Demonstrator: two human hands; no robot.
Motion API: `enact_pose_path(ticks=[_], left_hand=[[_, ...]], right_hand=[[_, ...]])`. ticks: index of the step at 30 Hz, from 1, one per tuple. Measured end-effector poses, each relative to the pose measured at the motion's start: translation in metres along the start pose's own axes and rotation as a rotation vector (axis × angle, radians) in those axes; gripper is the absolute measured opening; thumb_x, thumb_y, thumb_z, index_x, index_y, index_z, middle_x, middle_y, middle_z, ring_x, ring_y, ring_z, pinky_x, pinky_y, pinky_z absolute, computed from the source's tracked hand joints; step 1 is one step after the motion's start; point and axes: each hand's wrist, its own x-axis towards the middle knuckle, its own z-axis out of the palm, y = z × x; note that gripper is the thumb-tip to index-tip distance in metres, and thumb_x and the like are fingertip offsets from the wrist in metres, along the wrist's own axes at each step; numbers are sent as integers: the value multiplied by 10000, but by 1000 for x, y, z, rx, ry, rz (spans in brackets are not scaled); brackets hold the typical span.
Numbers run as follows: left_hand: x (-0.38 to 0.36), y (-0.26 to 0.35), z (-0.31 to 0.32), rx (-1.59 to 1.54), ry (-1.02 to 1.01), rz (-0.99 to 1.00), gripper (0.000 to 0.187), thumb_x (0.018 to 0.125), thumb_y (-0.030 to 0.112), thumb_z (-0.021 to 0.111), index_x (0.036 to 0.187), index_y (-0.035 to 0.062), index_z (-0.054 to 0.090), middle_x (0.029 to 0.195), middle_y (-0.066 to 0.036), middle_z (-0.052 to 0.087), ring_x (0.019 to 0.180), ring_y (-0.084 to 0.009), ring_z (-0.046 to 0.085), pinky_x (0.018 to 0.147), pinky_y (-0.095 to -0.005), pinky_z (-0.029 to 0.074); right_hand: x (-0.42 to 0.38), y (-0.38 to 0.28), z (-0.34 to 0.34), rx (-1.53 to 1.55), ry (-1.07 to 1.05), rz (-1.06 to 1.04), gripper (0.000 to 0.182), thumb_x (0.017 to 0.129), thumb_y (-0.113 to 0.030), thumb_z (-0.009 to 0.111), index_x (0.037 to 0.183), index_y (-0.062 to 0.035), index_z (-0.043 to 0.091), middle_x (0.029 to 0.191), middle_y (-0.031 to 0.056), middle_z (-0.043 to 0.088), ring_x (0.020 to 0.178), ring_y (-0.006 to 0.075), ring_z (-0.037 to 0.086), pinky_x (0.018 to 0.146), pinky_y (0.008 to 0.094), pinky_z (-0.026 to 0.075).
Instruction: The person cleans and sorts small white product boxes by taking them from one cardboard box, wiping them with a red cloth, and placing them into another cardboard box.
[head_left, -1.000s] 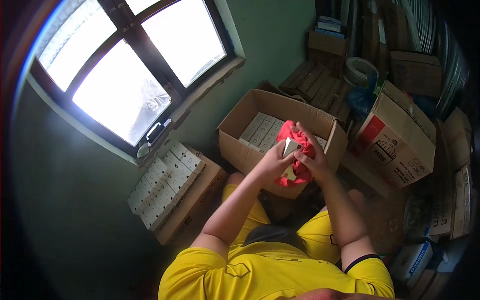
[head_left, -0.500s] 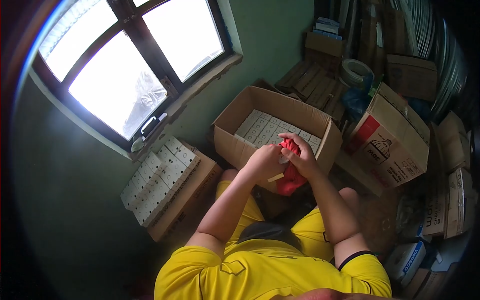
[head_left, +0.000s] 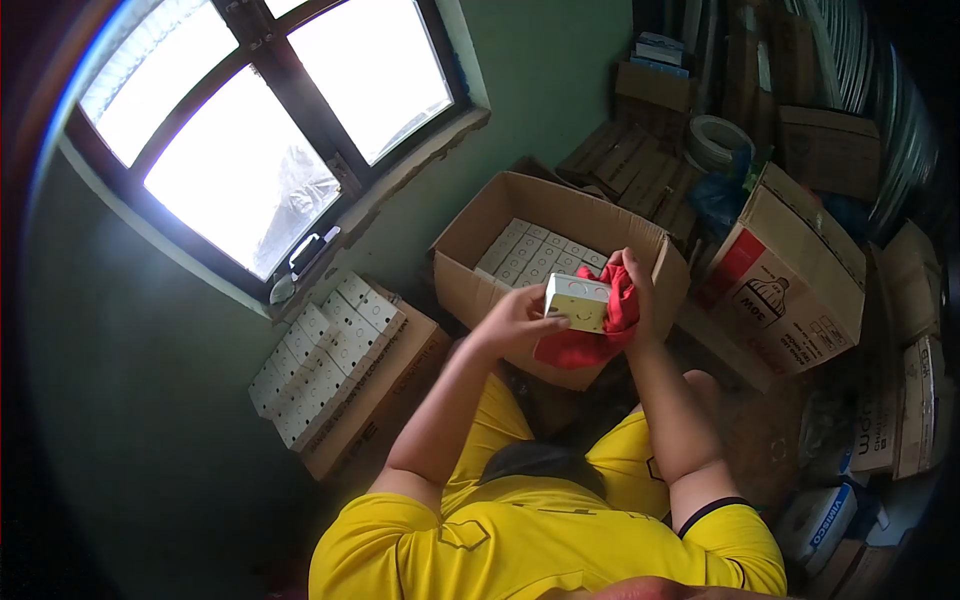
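My left hand point(head_left: 517, 322) is closed on a small white electrical box point(head_left: 577, 304) with round marks on its sides, thumb on the near face. In my right hand point(head_left: 636, 277) is a crumpled red cloth point(head_left: 592, 346), pressed against the box's right end and hanging below it. Both hands are over the near side of an open cardboard carton point(head_left: 470, 225), in which rows of similar white boxes point(head_left: 525, 249) are packed. At the left, more white boxes point(head_left: 330, 340) are stacked on another cardboard box point(head_left: 385, 390).
A bulb carton point(head_left: 790, 285) stands tilted at the right, with a blue plastic bag point(head_left: 718, 205) and a white coil point(head_left: 718, 142) behind it. A window point(head_left: 250, 150) with a sill is at the left. Cartons pile up along the right side.
The white box, earlier mostly hidden by the hands and cloth, now shows its faces. My left hand grips its left end, and my right hand has shifted right with the cloth.
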Motion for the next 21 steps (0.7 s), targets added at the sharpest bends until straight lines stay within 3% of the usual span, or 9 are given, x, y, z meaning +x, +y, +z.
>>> enact_pose_path(ticks=[3, 6, 9, 15, 18, 21], left_hand=[[-1, -49, 40, -157, 367, 123, 412, 976, 224, 646, 1287, -22, 532, 1233, -104, 646, 1120, -179, 616, 976, -340, 501], [7, -83, 61, -754, 633, 85, 380, 988, 206, 638, 1286, -14, 550, 1197, -92, 650, 1109, -156, 604, 991, -321, 464], [13, -79, 60, -830, 634, 166, 341, 1017, 202, 588, 1283, -7, 552, 1224, -90, 638, 1132, -174, 598, 1020, -330, 446], [12, -56, 60, -643, 692, 218, 404, 1058, 256, 504, 1386, 31, 435, 1302, -87, 577, 1205, -162, 540, 1035, -326, 437], [12, -50, 54, -417, 717, 253, 410, 1053, 253, 513, 1385, 28, 430, 1262, -93, 593, 1150, -153, 568, 997, -303, 460], [15, -48, 45, -210, 684, 304, 409, 1033, 196, 541, 1386, 18, 437, 1228, -94, 606, 1085, -143, 600, 935, -278, 496]], right_hand=[[-3, 0, 12, 174, 111, 53, 305, 987, -410, 602, 895, -125, 545, 846, -21, 498, 754, 87, 502, 774, 290, 494], [0, 16, 2, 180, 95, 92, 318, 992, -438, 591, 878, -154, 505, 833, -27, 471, 741, 82, 492, 777, 316, 524], [-3, 23, 10, 134, 124, 84, 323, 1022, -418, 546, 839, -157, 495, 787, -46, 450, 698, 62, 472, 709, 275, 492], [-4, 24, 6, -308, 66, -62, 374, 1052, -413, 480, 804, -133, 492, 736, -43, 500, 656, 37, 473, 618, 222, 440], [-6, 36, 0, -321, 55, -154, 345, 1056, -419, 464, 965, -93, 534, 892, 6, 559, 812, 78, 531, 756, 255, 469], [-18, 42, 23, -505, -92, -349, 377, 1064, -396, 436, 1230, -59, 467, 1168, 80, 532, 1086, 157, 506, 969, 323, 424]])
